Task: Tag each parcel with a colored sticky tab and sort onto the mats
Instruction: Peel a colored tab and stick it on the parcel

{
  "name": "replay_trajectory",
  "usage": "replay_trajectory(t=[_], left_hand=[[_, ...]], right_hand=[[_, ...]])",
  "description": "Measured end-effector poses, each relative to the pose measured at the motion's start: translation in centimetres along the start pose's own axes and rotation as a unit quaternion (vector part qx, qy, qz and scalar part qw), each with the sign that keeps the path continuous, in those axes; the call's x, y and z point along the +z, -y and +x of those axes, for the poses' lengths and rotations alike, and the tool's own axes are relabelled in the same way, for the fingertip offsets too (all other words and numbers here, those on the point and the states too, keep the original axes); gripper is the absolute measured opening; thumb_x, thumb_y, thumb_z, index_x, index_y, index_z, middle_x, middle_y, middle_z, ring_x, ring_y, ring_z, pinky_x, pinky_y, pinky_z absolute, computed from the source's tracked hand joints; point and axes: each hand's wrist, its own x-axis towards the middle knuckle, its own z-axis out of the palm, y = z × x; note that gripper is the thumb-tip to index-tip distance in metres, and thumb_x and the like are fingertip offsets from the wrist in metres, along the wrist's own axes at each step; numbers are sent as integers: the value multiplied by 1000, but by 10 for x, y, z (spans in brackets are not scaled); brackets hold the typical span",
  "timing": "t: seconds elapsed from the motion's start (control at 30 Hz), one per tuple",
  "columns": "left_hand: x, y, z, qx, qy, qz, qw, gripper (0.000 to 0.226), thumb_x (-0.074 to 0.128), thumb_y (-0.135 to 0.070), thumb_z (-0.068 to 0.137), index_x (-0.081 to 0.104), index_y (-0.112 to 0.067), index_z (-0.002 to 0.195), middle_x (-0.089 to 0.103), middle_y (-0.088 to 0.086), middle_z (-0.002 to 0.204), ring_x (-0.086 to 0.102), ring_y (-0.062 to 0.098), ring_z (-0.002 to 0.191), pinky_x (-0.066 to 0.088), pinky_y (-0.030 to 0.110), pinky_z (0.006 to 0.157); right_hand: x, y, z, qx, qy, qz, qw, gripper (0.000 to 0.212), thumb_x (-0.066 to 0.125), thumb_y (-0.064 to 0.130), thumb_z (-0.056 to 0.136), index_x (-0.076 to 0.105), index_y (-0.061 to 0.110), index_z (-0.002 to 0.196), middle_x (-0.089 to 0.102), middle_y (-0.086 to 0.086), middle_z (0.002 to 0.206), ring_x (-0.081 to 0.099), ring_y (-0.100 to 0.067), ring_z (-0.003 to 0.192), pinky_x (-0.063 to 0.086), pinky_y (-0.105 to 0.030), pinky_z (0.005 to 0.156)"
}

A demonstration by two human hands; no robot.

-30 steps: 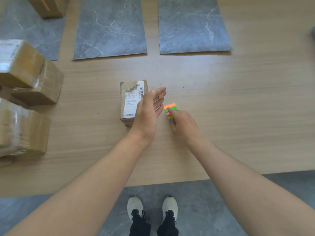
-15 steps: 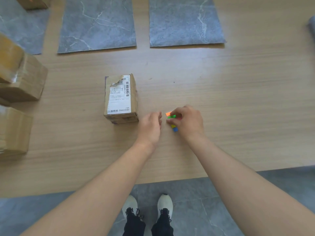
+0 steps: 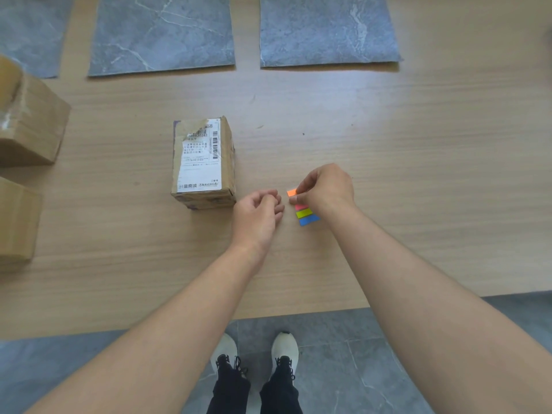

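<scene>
Looked like a parcel-sorting workspace. Suggested by a long pale wood-grain tabletop (image 3: pixel 418 174), taped brown cardboard parcels (image 3: pixel 27 127) piled along its left edge, a small cardboard box with a white printed shipping label (image 3: pixel 203 162), grey marble-patterned rectangular mats (image 3: pixel 161 34) laid in a row, orange, pink, yellow and blue paper sticky tabs (image 3: pixel 303 213), and grey stone-look floor tiles (image 3: pixel 373 354) below.

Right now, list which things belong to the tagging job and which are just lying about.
Job: white-labelled brown cardboard parcel; multicoloured sticky-tab pad; right hand pinching orange tab; grey marbled mats; brown boxes at left.
Idle: left hand; white shoes.
</scene>
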Motion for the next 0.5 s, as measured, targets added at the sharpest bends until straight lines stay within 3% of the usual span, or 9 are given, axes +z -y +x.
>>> replay_trajectory(t=[0.23,0.37,0.5], left_hand=[[-2,-2,0,14,15,25,999,23,47,-4,97,69,-11,100,72,17,111,70,28,107,58,34,93],[-1,-3,1,34,46,54,997,25,47,0,96,69,-9,103,73,16,107,73,25,95,62,30,77],[3,-9,1,4,89,-3,996,25,45,5,98,63,5,116,73,19,100,74,22,80,59,25,63]], right_hand=[[-1,-6,-4,-42,-4,-5,999,12,88,24,76,78,24,81,76,2,88,71,-16,91,56,-30,78],[-1,-9,-10,-79,-24,-5,997,8,76,15,77,75,22,79,72,8,76,70,-14,82,54,-28,69],[4,-18,-15,-144,-47,-24,988,8,74,17,77,73,21,83,68,9,73,66,-15,77,48,-28,67]])
